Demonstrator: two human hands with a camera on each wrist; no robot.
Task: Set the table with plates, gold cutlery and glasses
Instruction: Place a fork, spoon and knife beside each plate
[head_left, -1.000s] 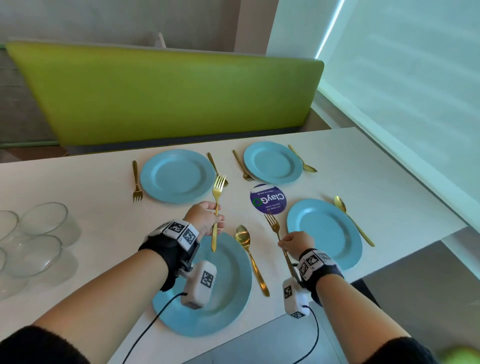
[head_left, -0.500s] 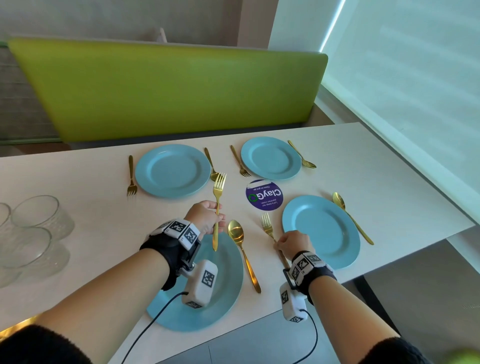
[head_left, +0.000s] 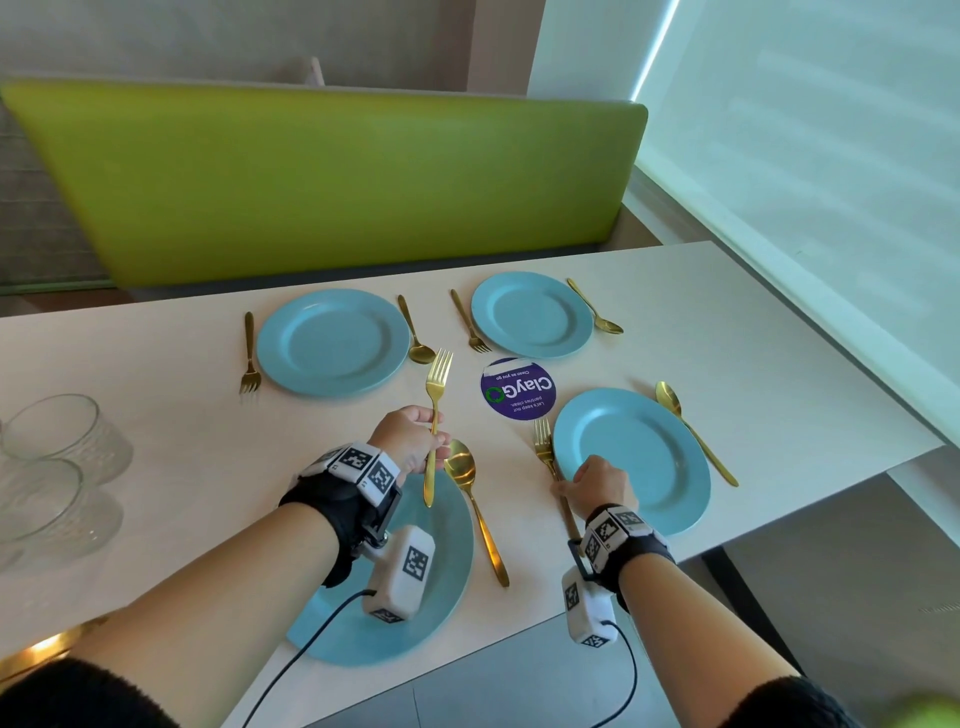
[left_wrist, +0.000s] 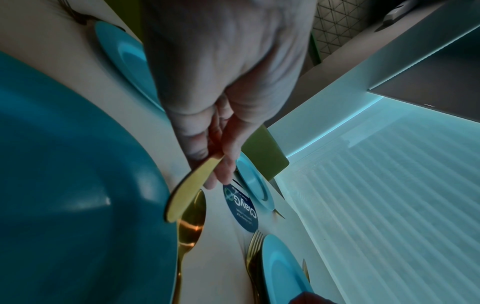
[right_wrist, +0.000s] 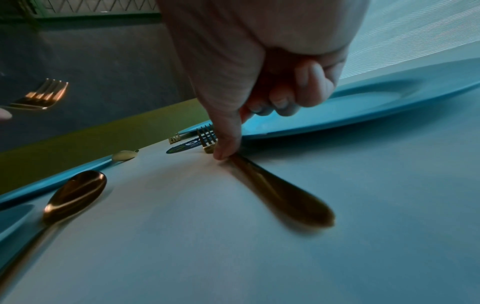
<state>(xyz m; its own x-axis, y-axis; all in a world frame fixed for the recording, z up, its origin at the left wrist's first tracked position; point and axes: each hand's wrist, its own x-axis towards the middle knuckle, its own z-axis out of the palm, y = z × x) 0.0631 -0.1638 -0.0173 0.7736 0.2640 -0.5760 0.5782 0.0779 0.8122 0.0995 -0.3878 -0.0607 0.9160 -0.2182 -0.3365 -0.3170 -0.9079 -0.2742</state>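
The left hand (head_left: 410, 439) pinches a shiny gold metal fork (head_left: 435, 415) by its handle, prongs up, in the air over the near round blue plate (head_left: 441, 571). The right hand (head_left: 602, 480) has curled fingers, and its thumb tip (right_wrist: 226, 152) presses on a second gold fork (head_left: 545, 452) lying flat on the pale table (head_left: 727, 332), just beside another blue plate (head_left: 639, 457). A gold spoon (head_left: 470, 499) lies between the two plates. Clear glasses (head_left: 57, 441) stand at the far left.

Round purple sticker (head_left: 518, 388) on the table (head_left: 727, 332), between the plates: brand "ClayGo" in white with a green ring for the "o"; small line "Clean as you go"; further small print too small to read.
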